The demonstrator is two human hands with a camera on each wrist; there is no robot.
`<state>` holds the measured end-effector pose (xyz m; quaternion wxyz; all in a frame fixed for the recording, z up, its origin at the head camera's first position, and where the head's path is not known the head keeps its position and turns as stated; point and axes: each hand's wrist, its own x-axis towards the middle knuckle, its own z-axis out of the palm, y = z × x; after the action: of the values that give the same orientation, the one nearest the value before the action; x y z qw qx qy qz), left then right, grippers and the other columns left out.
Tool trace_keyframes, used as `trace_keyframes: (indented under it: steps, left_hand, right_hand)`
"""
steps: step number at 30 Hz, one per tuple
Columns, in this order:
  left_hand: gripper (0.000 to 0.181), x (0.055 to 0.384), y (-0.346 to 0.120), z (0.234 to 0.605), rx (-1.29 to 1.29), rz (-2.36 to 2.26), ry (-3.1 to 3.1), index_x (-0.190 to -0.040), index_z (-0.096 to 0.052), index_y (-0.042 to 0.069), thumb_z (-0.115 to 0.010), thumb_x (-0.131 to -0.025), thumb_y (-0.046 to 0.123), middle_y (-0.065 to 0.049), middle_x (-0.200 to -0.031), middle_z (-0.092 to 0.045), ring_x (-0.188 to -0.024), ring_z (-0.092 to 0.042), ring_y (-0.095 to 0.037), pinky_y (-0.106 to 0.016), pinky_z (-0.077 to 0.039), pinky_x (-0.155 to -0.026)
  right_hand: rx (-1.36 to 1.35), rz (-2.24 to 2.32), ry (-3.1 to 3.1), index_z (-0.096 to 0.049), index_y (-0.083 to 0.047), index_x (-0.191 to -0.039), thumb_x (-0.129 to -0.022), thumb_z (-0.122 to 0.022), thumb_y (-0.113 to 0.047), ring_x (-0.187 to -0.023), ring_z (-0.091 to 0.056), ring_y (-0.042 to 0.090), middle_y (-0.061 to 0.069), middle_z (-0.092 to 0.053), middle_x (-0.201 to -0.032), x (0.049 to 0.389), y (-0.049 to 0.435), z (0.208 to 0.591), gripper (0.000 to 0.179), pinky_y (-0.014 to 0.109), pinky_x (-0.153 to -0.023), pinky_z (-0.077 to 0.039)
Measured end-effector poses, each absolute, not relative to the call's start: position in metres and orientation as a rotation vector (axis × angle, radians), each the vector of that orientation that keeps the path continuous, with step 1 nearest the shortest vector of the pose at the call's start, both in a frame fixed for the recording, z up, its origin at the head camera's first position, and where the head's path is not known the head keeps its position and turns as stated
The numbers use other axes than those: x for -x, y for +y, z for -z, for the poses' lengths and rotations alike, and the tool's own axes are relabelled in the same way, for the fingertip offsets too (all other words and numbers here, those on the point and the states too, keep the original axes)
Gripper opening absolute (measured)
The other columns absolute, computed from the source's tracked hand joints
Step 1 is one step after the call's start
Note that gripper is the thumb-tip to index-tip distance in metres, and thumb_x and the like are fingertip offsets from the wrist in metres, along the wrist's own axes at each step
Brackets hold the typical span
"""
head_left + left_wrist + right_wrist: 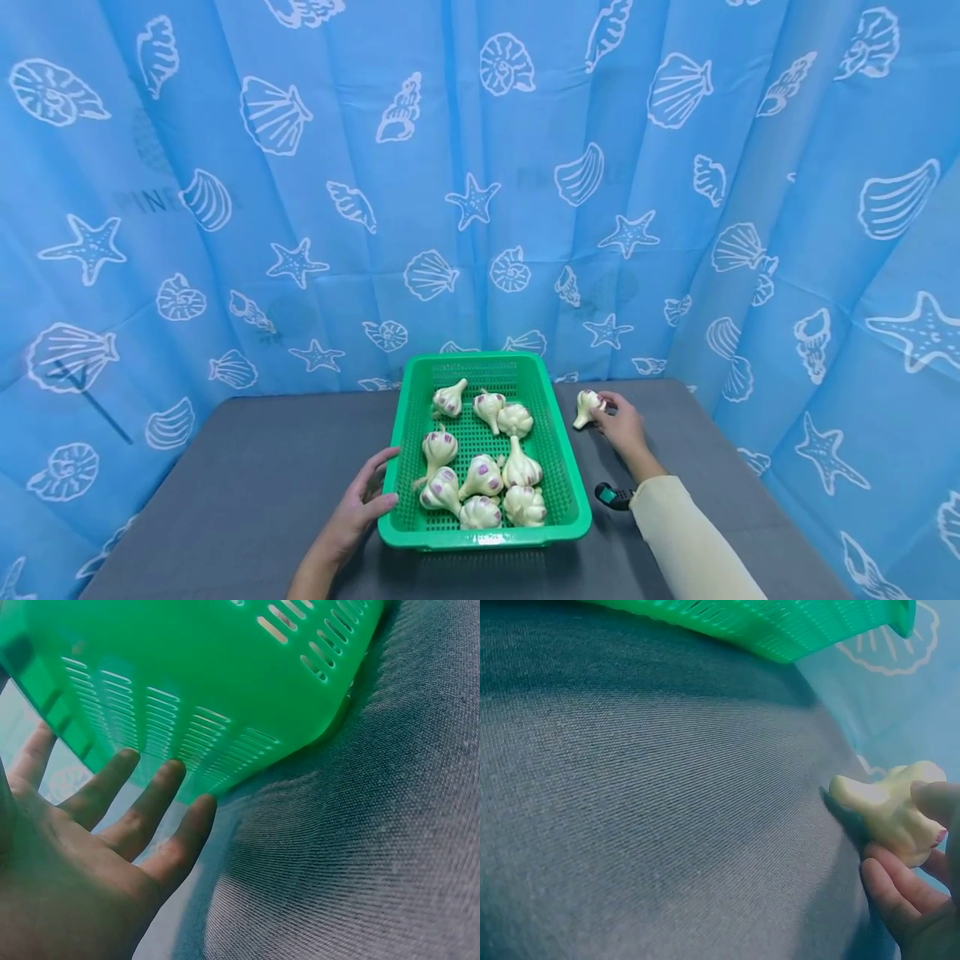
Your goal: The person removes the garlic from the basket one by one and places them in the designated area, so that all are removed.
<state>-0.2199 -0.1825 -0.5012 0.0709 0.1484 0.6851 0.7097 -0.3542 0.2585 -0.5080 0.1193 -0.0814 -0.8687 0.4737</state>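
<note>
1. Head view: basket (486, 537), 1, green plastic, slotted, at 6 o'clock in the view, on a table (285, 483) covered in grey cloth.
2. Head view: garlic bulbs (482, 475), 9, white with purple marks, inside the basket. By position: 1 at 11 o'clock, 2 at 1 o'clock, 1 at 9 o'clock, 5 in the near half from 4 to 8 o'clock.
3. Head view: loose garlic bulb (586, 407), 1, outside the basket at 2 o'clock from its middle, stem to 7 o'clock.
4. Head view: right hand (622, 423), fingers bent in, pinching the loose garlic bulb; cream sleeve (690, 533) on the forearm.
5. Head view: left hand (358, 508), at 8 o'clock from the basket's middle, thumb and fingers spread at the basket's side.
6. Head view: black object (617, 497) with a teal patch, 1, beside the sleeve cuff.
7. Head view: curtain (476, 242), blue, white shells and starfish, at 12 o'clock behind the table.
8. Left wrist view: basket wall at 11 o'clock; left hand at 8 o'clock, 4 fingers apart and nearly straight, gripping nothing; firm contact with the wall cannot be told.
9. Right wrist view: loose garlic bulb at 3 o'clock, stem to 9 o'clock, between the right hand's fingers; contact with the cloth cannot be told. Basket at 12 o'clock, apart from it.
</note>
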Motion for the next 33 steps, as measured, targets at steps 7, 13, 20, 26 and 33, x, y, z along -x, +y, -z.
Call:
trace_keyframes:
  steps: [7,13,20,26,33]
  left_hand:
    - [0.062,0.221,-0.183,0.503,-0.496,-2.152,2.031,-0.153,-0.022,0.006,-0.051,-0.098,0.010,-0.032,-0.148,-0.023,-0.126,-0.043,-0.042,-0.035,-0.048,-0.088]
    - [0.062,0.221,-0.182,0.502,-0.472,-2.147,2.040,-0.152,-0.023,0.007,-0.051,-0.098,0.011,-0.031,-0.148,-0.024,-0.128,-0.041,-0.042,-0.034,-0.048,-0.089]
    - [0.062,0.221,-0.181,0.502,-0.473,-2.152,2.029,-0.153,-0.022,0.007,-0.052,-0.098,0.010,-0.031,-0.149,-0.023,-0.128,-0.041,-0.041,-0.034,-0.048,-0.089]
    - [0.062,0.221,-0.182,0.503,-0.497,-2.156,2.022,-0.153,-0.022,0.006,-0.051,-0.098,0.010,-0.032,-0.149,-0.022,-0.128,-0.041,-0.041,-0.034,-0.048,-0.089]
    - [0.062,0.221,-0.183,0.503,-0.492,-2.151,2.039,-0.153,-0.023,0.006,-0.052,-0.098,0.010,-0.032,-0.148,-0.024,-0.128,-0.040,-0.043,-0.034,-0.048,-0.089]
  right_hand:
    - [0.181,-1.317,-2.596,-0.052,0.000,-0.134,-0.094,-0.065,-0.015,-0.108,-0.056,0.038,0.028,-0.052,-0.131,0.358,0.258,0.507,0.044,0.043,-0.079,-0.051]
    - [0.173,-1.302,-2.629,-0.049,0.000,-0.138,-0.094,-0.064,-0.016,-0.121,-0.046,0.044,0.028,-0.050,-0.135,0.358,0.258,0.504,0.049,0.053,-0.089,-0.041]
    - [0.171,-1.314,-2.624,-0.047,-0.001,-0.140,-0.094,-0.063,-0.015,-0.126,-0.041,0.045,0.028,-0.049,-0.136,0.359,0.259,0.504,0.051,0.056,-0.095,-0.036]
    - [0.244,-1.302,-2.614,-0.049,-0.001,-0.138,-0.094,-0.063,-0.015,-0.126,-0.041,0.046,0.029,-0.046,-0.138,0.359,0.260,0.502,0.048,0.057,-0.096,-0.036]
    - [0.285,-1.285,-2.594,-0.050,0.001,-0.137,-0.096,-0.060,-0.015,-0.125,-0.043,0.046,0.029,-0.045,-0.138,0.358,0.269,0.499,0.045,0.056,-0.096,-0.037]
